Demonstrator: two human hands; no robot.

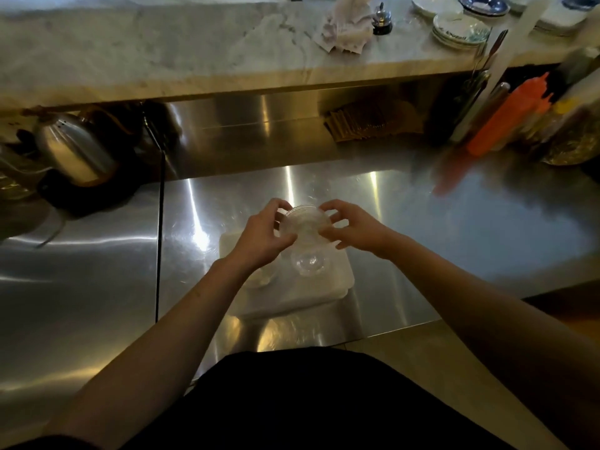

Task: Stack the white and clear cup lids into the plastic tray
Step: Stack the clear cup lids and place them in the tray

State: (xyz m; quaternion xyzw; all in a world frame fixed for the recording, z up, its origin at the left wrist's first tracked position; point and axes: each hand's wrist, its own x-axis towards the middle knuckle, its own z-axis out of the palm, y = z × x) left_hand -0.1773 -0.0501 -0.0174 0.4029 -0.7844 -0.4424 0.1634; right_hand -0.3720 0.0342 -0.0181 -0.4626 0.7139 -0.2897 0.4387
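A stack of clear domed cup lids (305, 222) is held above the far end of the white plastic tray (328, 287). My left hand (263, 235) grips its left side and my right hand (354, 228) pinches its right edge. Inside the tray another clear domed lid (308, 263) rests below the held stack. White lids (259, 277) lie in the tray's left part, mostly hidden by my left wrist.
The tray sits on a steel counter (454, 228). A metal kettle (73, 151) on a dark base stands at the left. Orange squeeze bottles (500, 125) and jars crowd the right. A marble shelf (194, 53) above holds plates (461, 27) and a cloth.
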